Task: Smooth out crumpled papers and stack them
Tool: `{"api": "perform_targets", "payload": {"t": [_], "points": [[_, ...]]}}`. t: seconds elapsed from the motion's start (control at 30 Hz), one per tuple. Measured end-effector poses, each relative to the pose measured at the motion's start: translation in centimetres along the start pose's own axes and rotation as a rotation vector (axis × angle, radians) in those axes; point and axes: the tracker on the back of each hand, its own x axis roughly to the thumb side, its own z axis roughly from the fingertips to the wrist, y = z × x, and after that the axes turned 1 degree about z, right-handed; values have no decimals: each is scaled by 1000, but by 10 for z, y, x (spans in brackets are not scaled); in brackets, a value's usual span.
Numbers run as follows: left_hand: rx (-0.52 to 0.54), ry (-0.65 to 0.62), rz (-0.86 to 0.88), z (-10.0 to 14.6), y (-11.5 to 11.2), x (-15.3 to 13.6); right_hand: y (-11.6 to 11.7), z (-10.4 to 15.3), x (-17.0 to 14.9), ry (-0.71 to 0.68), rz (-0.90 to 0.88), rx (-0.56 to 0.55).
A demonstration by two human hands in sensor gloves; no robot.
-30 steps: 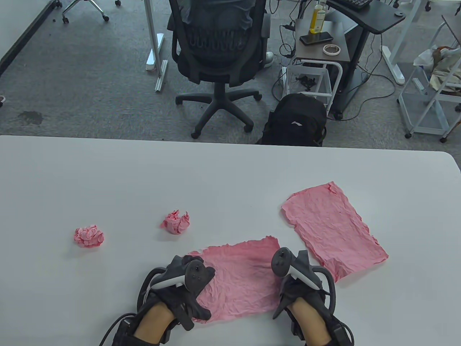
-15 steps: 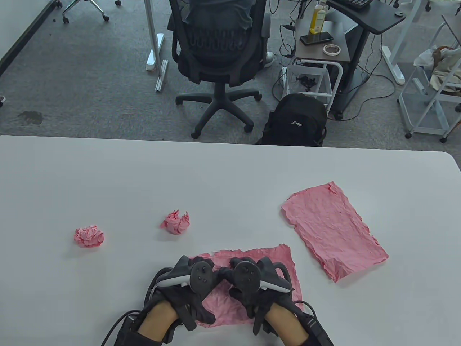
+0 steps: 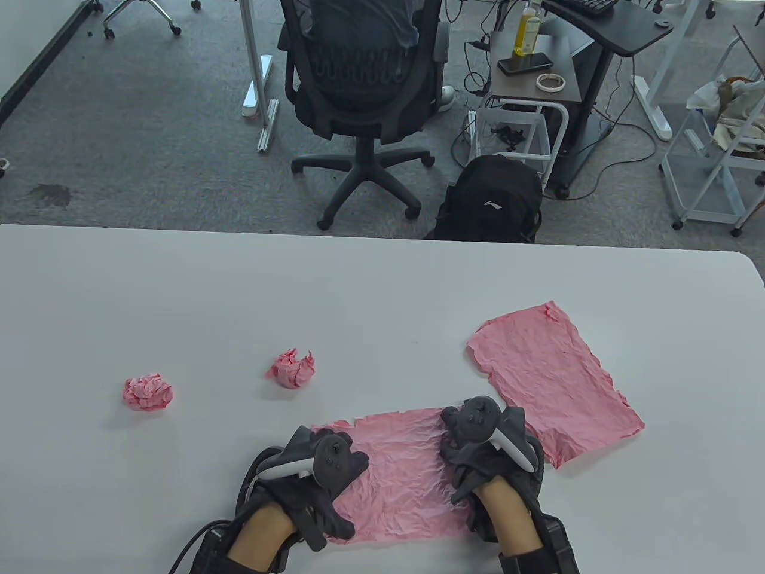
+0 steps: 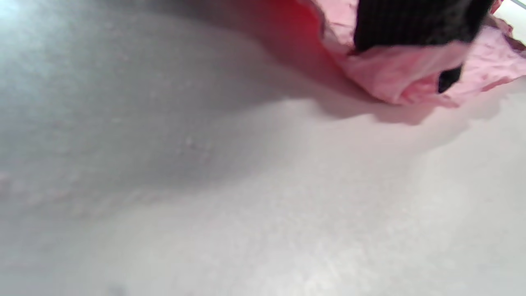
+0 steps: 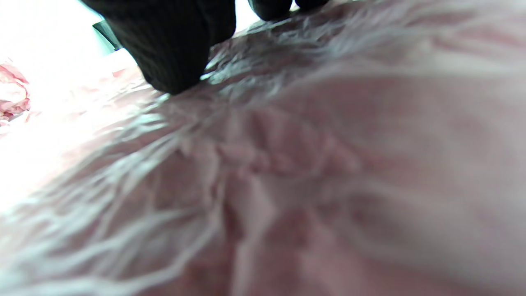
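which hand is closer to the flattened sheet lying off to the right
Right. The right hand presses the near sheet's right side, just beside the flattened sheet; the left hand is on the opposite end.

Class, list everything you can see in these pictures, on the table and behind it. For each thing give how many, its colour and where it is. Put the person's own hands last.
table: one, white, fills the near half
paper balls: two, pink, crumpled, left of the middle
flattened sheet: one, pink, on the right
sheet under the hands: one, pink, at the near edge, creased
office chair: one, black, on the floor behind the table
backpack: one, black, on the floor by the far edge
side table: one, brown top, behind right
bottle: one, yellow, on it
phone: one, black, on it
tape roll: one, white, on it
left hand: black glove, on the sheet's left end
right hand: black glove, pressing the sheet's right end
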Motion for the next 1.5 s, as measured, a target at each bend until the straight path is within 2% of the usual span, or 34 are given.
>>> {"api": "perform_targets", "payload": {"t": [0.1,0.2,0.23,0.3,0.37,0.4,0.47,0.57,0.7,0.87,0.9,0.97,1.07,1.17,1.23,1.27,1.33,1.37,1.43,1.5], "points": [[11,18,-3,0,1,-2,-2,9,14,-19,77,-3],[19,42,19,0,2,-8,4,32,51,-226,170,-71],[19,43,27,-1,2,-10,8,37,62,-283,174,-58],[22,44,32,-2,3,-11,26,45,90,-412,197,37],[28,48,27,-1,2,-12,41,47,105,-445,253,144],[28,57,30,0,1,-13,43,46,105,-408,279,179],[21,73,35,0,1,-13,35,40,94,-405,195,169],[18,101,14,2,2,-9,20,31,60,-230,78,172],[5,83,24,2,2,-13,4,24,21,-66,4,109],[3,80,26,2,3,-13,-2,26,12,-4,34,50],[3,80,26,2,3,-14,-3,28,14,-9,64,22],[10,85,30,3,3,-17,-6,33,21,-104,126,-78],[10,81,62,2,4,-23,1,41,51,-334,81,-89],[12,83,67,1,5,-25,28,50,92,-542,182,-3],[17,85,70,2,4,-26,41,51,104,-547,292,85],[15,86,73,2,4,-26,36,51,103,-484,350,97],[12,83,76,3,4,-26,30,41,88,-436,231,172],[12,86,79,3,4,-26,27,37,76,-394,122,253],[6,87,84,4,3,-26,15,33,49,-260,12,203],[-3,87,88,3,3,-27,4,29,27,-161,46,191]]}}
